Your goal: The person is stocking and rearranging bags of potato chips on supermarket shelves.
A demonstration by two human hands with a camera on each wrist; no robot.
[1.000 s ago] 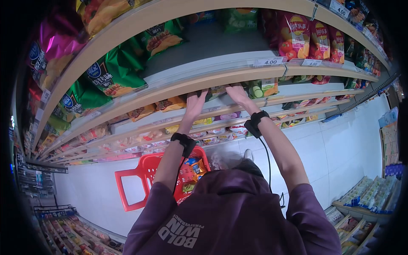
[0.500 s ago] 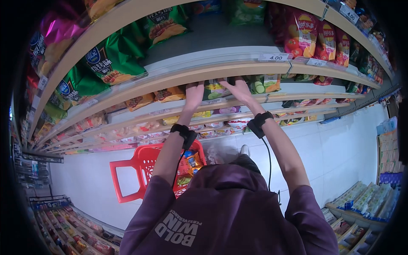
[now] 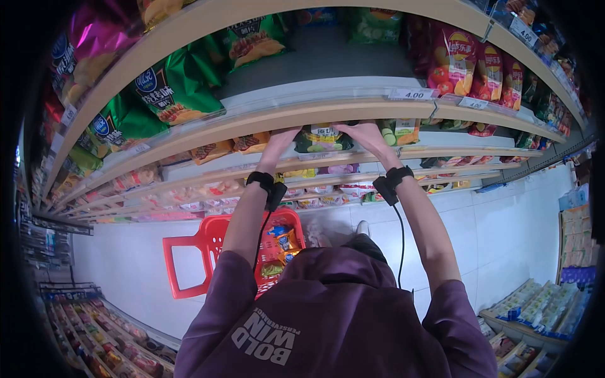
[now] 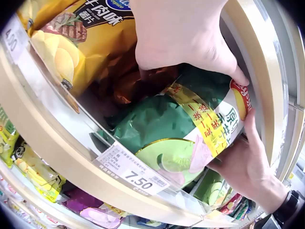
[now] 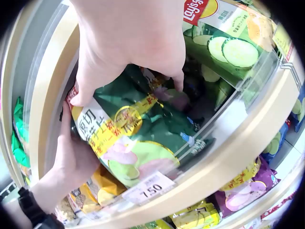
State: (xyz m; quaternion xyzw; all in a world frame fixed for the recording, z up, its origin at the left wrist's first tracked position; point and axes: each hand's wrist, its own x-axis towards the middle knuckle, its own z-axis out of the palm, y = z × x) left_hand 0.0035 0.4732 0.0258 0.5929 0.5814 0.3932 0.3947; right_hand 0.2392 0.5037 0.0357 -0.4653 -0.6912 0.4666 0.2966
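A dark green bag of potato chips (image 3: 324, 140) with a yellow tape band stands at the lip of a middle shelf, behind a 7.50 price tag (image 4: 138, 179). My left hand (image 3: 285, 137) grips one side of it, the thumb at the bag's top edge. On the other side my right hand (image 3: 367, 134) holds it, thumb near the red logo and fingers down the side. The wrist views show the left hand (image 4: 186, 36) and the right hand (image 5: 131, 40) from close up; some fingertips are hidden behind the bag.
Orange chip bags (image 4: 90, 43) stand left of the hands, cucumber chip bags (image 5: 228, 40) to the right. A wooden shelf edge (image 3: 334, 110) runs just above. Below, a red basket (image 3: 217, 227) with several snack packs sits on the floor beside the person.
The green bag has come forward from among the shelf goods and now shows between the hands. My hands have moved apart slightly, one to each side of it.
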